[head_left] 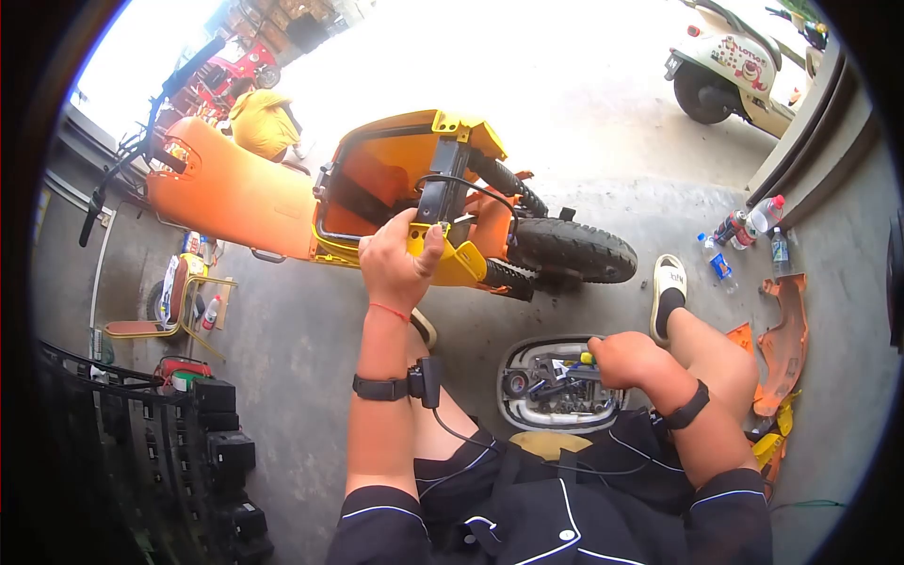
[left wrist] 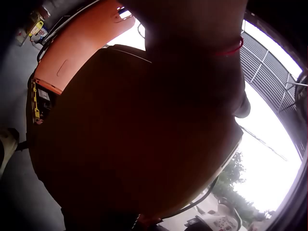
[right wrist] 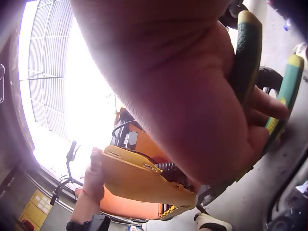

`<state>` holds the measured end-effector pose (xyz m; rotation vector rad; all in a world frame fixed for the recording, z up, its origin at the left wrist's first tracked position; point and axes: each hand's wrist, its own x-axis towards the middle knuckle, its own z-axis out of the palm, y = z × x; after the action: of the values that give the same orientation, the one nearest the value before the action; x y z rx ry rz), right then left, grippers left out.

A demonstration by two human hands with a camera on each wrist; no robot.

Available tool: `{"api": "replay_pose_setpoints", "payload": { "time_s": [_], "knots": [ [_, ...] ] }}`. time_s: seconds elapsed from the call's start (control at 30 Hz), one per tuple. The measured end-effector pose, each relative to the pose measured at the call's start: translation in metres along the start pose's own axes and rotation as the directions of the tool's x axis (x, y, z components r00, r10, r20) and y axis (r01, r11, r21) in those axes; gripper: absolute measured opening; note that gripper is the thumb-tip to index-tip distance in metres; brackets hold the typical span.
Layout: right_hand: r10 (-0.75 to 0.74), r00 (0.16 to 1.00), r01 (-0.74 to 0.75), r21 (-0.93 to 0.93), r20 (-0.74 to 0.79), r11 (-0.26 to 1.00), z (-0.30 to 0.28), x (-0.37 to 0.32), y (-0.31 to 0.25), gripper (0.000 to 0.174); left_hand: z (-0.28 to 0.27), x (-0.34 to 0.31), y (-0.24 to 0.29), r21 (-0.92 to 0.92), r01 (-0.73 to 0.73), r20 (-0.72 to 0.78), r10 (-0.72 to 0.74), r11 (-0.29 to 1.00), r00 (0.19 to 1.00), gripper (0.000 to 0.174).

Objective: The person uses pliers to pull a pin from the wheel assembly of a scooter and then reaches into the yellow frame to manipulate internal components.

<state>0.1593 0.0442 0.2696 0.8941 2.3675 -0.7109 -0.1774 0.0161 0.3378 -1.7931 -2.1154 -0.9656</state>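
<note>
The left hand (head_left: 400, 262) grips the edge of the yellow panel (right wrist: 137, 177) on the orange scooter (head_left: 235, 193). Well apart from it, the right hand (head_left: 629, 360) is wrapped round green-handled pliers (right wrist: 290, 79), near an oval tray (head_left: 505, 395) of tools (head_left: 563, 384) on the floor (head_left: 301, 377).

Grey floor (head_left: 282, 377); outdoor pavement (head_left: 527, 122) bleached by glaring daylight; metal-framed chair (head_left: 141, 329) at left; ribbed panelling (left wrist: 264, 62) above.
</note>
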Motion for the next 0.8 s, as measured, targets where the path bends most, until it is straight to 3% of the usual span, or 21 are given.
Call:
{"api": "replay_pose_setpoints", "payload": {
  "time_s": [0.07,0.23,0.4,0.8],
  "knots": [
    [0.025,0.998,-0.023,-0.031,0.066,0.999,0.001,-0.002,0.004,0.031,-0.001,0.005,0.003,-0.023,0.029,0.015,-0.029,0.999,0.999,0.068],
    [-0.005,0.999,0.006,-0.016,0.035,1.000,0.002,0.001,0.006,0.032,0.006,0.002,0.004,0.051,0.018,-0.049,-0.015,0.999,0.999,0.067],
    [-0.003,1.000,0.003,0.013,-0.009,1.000,-0.005,0.001,0.003,0.034,0.002,0.002,0.014,0.007,0.034,-0.003,-0.034,0.999,0.999,0.065],
    [0.047,0.996,-0.045,-0.022,0.078,0.999,-0.006,0.020,0.003,0.037,0.013,-0.006,0.066,-0.011,0.006,0.051,-0.006,1.000,0.999,0.065]
  ]
}}
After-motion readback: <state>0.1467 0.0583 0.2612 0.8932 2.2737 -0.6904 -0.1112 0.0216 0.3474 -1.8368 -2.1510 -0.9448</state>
